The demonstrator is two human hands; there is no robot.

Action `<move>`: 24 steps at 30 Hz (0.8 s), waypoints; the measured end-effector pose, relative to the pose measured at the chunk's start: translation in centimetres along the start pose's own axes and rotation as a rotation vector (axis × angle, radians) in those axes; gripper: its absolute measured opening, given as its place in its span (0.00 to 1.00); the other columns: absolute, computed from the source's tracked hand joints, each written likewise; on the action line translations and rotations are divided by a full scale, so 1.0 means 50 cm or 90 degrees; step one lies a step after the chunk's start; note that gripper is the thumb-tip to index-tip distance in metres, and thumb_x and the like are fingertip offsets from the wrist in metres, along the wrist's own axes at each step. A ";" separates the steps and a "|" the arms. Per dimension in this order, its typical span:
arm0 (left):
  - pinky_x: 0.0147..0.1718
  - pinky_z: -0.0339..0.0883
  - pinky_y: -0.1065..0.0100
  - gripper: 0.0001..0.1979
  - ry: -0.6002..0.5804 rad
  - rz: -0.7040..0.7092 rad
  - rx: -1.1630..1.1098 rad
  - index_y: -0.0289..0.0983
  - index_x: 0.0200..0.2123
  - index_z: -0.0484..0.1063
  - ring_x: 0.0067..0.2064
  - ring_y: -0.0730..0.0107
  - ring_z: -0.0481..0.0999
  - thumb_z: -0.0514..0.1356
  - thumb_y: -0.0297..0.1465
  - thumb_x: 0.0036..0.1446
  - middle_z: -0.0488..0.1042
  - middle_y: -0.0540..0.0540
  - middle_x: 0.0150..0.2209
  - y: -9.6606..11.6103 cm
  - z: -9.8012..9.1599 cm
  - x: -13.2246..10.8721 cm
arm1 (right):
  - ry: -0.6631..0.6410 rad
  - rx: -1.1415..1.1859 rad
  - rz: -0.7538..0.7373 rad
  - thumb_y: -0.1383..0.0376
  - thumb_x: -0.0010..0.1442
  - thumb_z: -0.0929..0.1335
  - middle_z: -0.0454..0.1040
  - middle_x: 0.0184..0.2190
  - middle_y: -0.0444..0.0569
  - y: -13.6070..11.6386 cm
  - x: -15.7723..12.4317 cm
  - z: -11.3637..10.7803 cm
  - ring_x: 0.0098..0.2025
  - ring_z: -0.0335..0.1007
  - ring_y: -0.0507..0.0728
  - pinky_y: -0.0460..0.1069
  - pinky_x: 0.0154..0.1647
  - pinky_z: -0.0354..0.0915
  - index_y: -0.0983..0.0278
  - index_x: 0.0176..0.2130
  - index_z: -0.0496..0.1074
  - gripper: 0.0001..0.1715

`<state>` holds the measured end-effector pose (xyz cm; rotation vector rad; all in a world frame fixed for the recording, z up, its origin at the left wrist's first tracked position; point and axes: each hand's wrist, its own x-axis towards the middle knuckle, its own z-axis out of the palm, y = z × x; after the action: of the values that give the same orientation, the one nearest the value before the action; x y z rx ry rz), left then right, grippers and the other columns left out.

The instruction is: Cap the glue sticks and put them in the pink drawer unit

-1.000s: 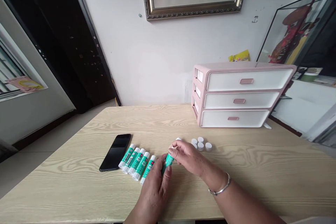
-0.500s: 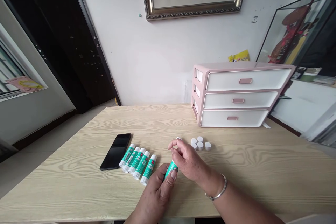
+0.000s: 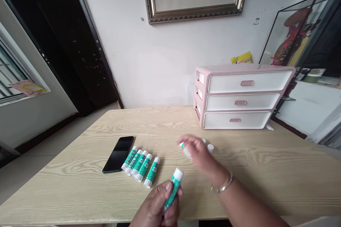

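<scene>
My left hand (image 3: 160,204) is closed around a glue stick (image 3: 173,191) with a green label, its white end tilted up and away from me. My right hand (image 3: 198,150), smeared by motion, hovers farther back over the table with its fingers curled. A white piece with a little green (image 3: 185,150) shows at its fingertips; whether the hand grips it I cannot tell. Beside and behind that hand, small white caps (image 3: 210,148) are partly covered. To the left, several glue sticks (image 3: 151,172) lie side by side in a slanting row.
A black phone (image 3: 118,154) lies left of the row of glue sticks on the wooden table (image 3: 87,191). At the back right stands a pink and white drawer unit (image 3: 239,102), with a yellow packet (image 3: 243,57) behind its top. A framed picture (image 3: 195,16) hangs above.
My right hand has moved up and right, away from the glue stick in my left hand, and now covers most of the white caps. My left hand has turned the stick's white end into view.
</scene>
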<state>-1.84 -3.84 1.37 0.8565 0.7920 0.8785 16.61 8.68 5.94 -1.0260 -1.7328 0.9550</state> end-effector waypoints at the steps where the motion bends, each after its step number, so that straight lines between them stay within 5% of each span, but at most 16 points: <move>1: 0.18 0.46 0.74 0.32 0.011 0.010 0.047 0.37 0.40 0.73 0.17 0.80 0.50 0.61 0.62 0.54 0.58 0.58 0.18 -0.008 -0.005 -0.004 | 0.076 0.005 -0.005 0.58 0.64 0.59 0.58 0.18 0.39 0.003 0.009 -0.018 0.20 0.57 0.52 0.46 0.23 0.58 0.60 0.41 0.75 0.18; 3: 0.21 0.54 0.73 0.29 0.098 0.071 0.218 0.37 0.39 0.75 0.19 0.76 0.59 0.56 0.59 0.61 0.64 0.53 0.19 -0.019 -0.013 -0.007 | 0.182 -0.015 -0.020 0.59 0.66 0.57 0.56 0.18 0.39 0.008 0.021 -0.042 0.21 0.55 0.53 0.47 0.24 0.57 0.60 0.43 0.74 0.20; 6: 0.31 0.67 0.68 0.19 0.282 0.231 0.578 0.41 0.43 0.76 0.32 0.64 0.76 0.56 0.50 0.66 0.78 0.46 0.32 -0.022 -0.029 -0.001 | 0.236 -0.160 -0.027 0.59 0.66 0.59 0.60 0.19 0.40 0.021 0.031 -0.052 0.23 0.60 0.54 0.48 0.29 0.58 0.61 0.44 0.74 0.18; 12: 0.39 0.69 0.60 0.12 0.477 0.420 1.090 0.40 0.49 0.77 0.41 0.56 0.80 0.57 0.34 0.66 0.81 0.42 0.41 -0.019 -0.081 0.019 | 0.269 -0.472 0.129 0.58 0.69 0.60 0.79 0.32 0.49 0.056 0.046 -0.095 0.36 0.74 0.60 0.50 0.35 0.57 0.61 0.50 0.72 0.17; 16: 0.40 0.65 0.57 0.10 0.533 0.435 1.218 0.42 0.47 0.80 0.40 0.55 0.77 0.62 0.34 0.63 0.80 0.45 0.38 -0.013 -0.091 0.029 | 0.223 -0.568 0.247 0.57 0.70 0.59 0.81 0.38 0.56 0.061 0.049 -0.131 0.40 0.76 0.63 0.51 0.35 0.56 0.63 0.47 0.73 0.18; 24: 0.43 0.63 0.56 0.10 0.603 0.332 1.273 0.39 0.46 0.79 0.42 0.54 0.76 0.61 0.30 0.64 0.79 0.43 0.39 0.007 -0.087 0.041 | 0.138 -0.607 0.332 0.59 0.66 0.61 0.80 0.46 0.58 0.080 0.046 -0.155 0.46 0.75 0.63 0.51 0.37 0.57 0.63 0.45 0.75 0.17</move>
<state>-4.81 -0.65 -0.68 2.5078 2.4700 0.6709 24.19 13.60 5.48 -2.1756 -1.7664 0.2225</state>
